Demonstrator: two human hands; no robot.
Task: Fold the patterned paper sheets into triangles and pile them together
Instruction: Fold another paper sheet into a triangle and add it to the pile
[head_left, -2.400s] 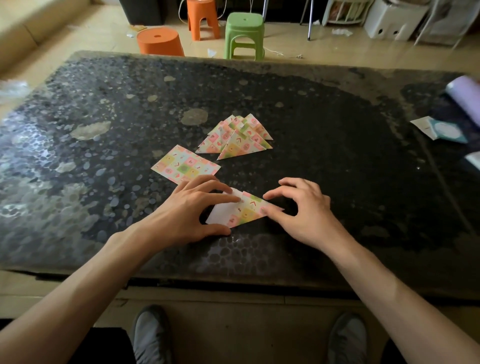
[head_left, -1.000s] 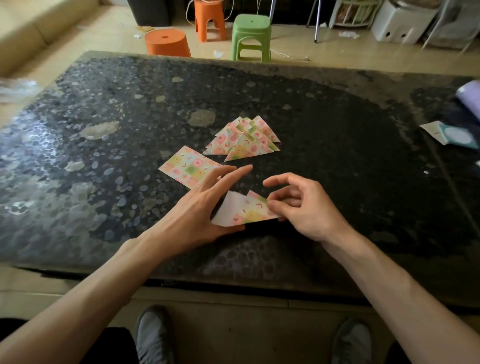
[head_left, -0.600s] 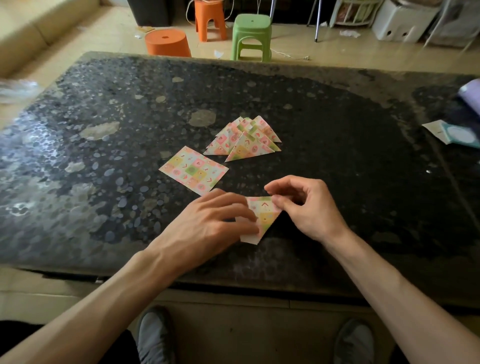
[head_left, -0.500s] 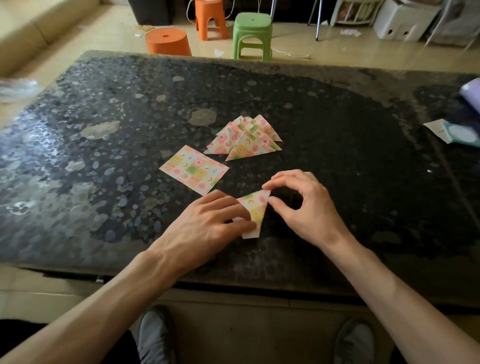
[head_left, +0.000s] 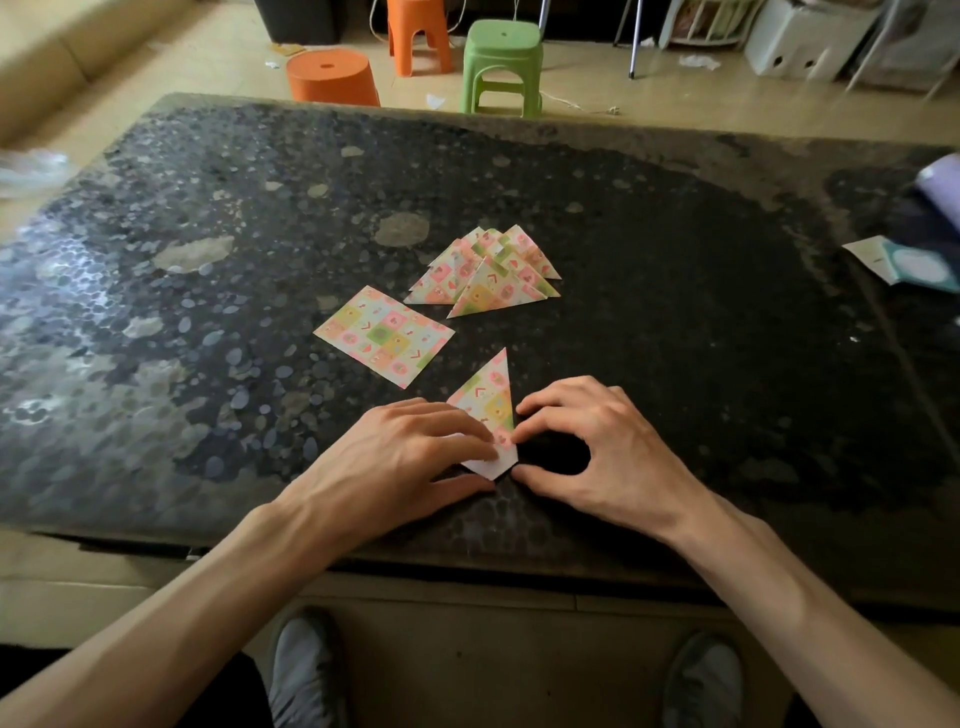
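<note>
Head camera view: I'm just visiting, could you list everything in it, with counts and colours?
table: one, dark speckled, fills the middle.
folded triangles: several overlapping, pastel patterned, table centre.
flat sheet: one, same pattern, left of the pile.
half-folded paper: one, patterned, white underside, between the hands.
orange stools: two, orange, floor beyond the table.
green stool: one, green, beside them.
packet: one, teal and white, right edge.
roll: one, lilac, far right.
shoes: two, grey, below the table.
left hand: one, presses the paper.
right hand: one, fingertips touch the paper's right edge.
</note>
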